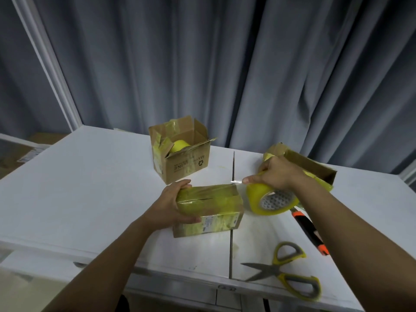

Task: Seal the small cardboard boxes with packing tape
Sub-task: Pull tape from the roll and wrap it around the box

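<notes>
The small closed cardboard box (209, 206) lies on the white table (90, 188) at frame centre, its top and sides already covered in yellowish tape. The left hand (174, 204) grips the box's left end, fingers curled over the top edge and thumb along the front face. The right hand (275, 174) holds the tape roll (270, 200) just beside the box at its 3 o'clock, fingers wrapped over the roll's outer face; a short clear strip (236, 181) runs from the roll to the box's upper right corner.

At 12 o'clock from the held box stands an open box (182, 154), flaps up, with a second yellow roll (179, 146) inside. At 2 o'clock, behind the right hand, another box (315, 170) lies tilted, partly hidden by the hand.

A black-and-orange utility knife (309, 230) lies at 4 o'clock under the right forearm. Scissors (286, 273) with yellow-grey handles lie open at 5 o'clock near the table's front edge. Grey curtains (225, 64) hang behind the table.
</notes>
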